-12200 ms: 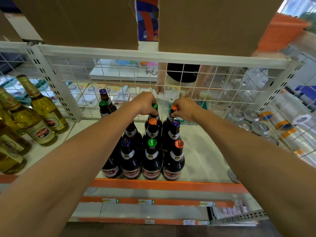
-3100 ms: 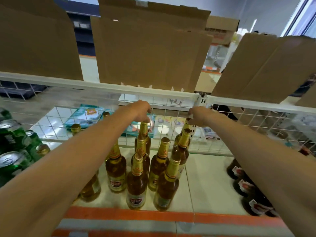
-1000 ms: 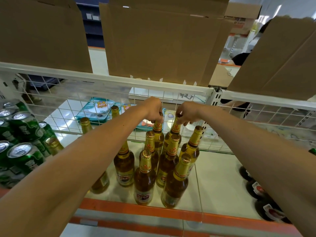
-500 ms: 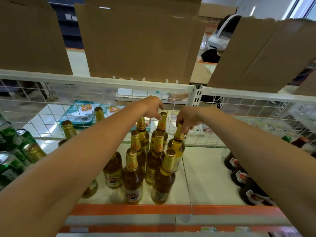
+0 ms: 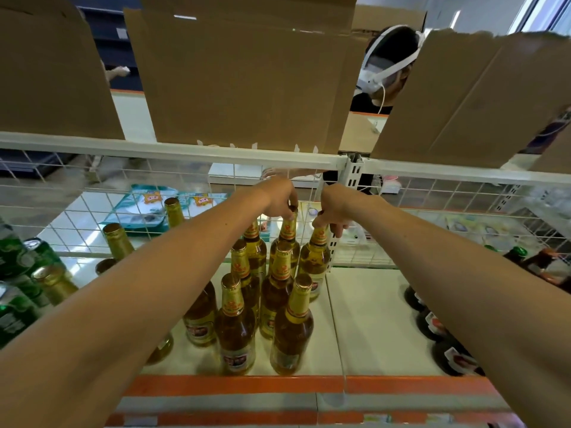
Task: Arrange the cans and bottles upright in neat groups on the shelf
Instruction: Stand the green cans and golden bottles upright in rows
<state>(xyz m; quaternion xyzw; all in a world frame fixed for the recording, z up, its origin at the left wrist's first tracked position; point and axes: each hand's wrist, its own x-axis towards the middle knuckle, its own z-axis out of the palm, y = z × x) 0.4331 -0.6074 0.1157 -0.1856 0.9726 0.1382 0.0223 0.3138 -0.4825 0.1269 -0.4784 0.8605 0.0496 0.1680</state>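
Amber back bottle [image 5: 288, 240] in outstretched left grip [image 5: 278, 200]; neighbour bottle [image 5: 315, 257] seemingly in right grip [image 5: 333, 211].

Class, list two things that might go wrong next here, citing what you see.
The left hand and right hand grip back bottles by their tops only; a slip could tip them into the packed neighbours. The front bottles stand near the shelf edge; a forearm brushing them might knock them off.

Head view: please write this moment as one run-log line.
left hand: pinches back-middle beer bottle | right hand: pinches back-right beer bottle | beer bottle group: upright on shelf
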